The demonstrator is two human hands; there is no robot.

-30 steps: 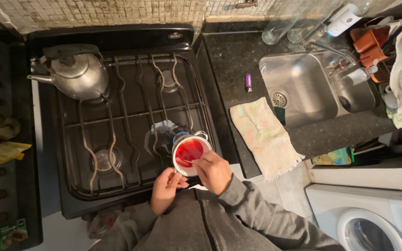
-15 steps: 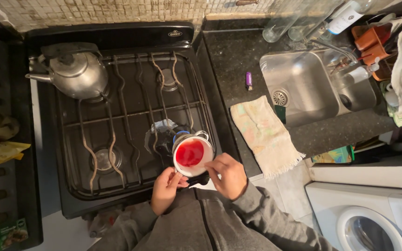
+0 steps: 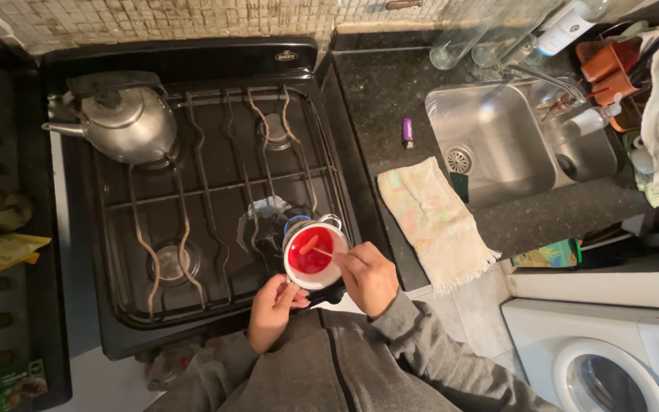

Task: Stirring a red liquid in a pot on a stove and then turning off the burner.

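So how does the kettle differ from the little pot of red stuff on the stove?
The kettle is larger, closed and has a spout; the small pot is open, showing red contents. The kettle stands untouched on the back left burner; the small pot sits at the front right, with the left hand by its rim and the right hand holding a utensil in it. Both stand on the black stove.

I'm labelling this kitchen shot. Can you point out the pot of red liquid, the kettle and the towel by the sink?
pot of red liquid (image 3: 311,262): head view, on the red surface.
kettle (image 3: 127,126): head view, on its metal body.
towel (image 3: 430,220): head view, on the cloth's middle.
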